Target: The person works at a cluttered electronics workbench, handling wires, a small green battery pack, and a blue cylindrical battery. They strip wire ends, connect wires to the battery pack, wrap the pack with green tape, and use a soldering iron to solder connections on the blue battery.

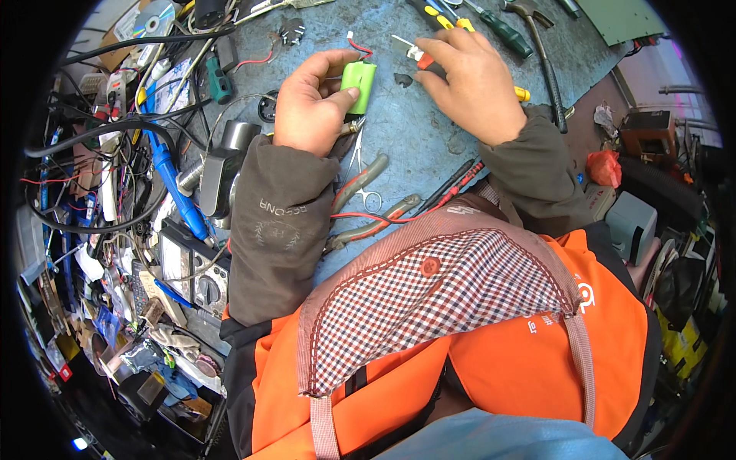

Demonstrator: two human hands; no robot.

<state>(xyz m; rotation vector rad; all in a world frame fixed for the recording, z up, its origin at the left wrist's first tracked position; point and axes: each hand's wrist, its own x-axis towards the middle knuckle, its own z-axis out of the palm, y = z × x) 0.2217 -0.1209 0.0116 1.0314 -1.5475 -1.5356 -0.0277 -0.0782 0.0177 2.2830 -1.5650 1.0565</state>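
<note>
My left hand (310, 100) pinches a light green battery pack (360, 86) between thumb and fingers, above the blue work mat. From the pack's top, a short red and dark lead (363, 50) runs up to a small white plug. A short way to the right, my right hand (481, 88) is closed on a screwdriver (428, 63) with a red and black handle. Its thin metal shaft points left toward the pack, apart from it. My right palm hides most of the handle. A small dark flat piece (402, 80) lies on the mat between my hands.
Close to me lie red-handled pliers (360, 182), scissor-shaped forceps (357, 157) and red and black test leads (460, 184). A hammer (543, 61) and a green screwdriver (502, 32) lie at the far right. Cables, a blue soldering iron (172, 184) and a multimeter (205, 287) crowd the left.
</note>
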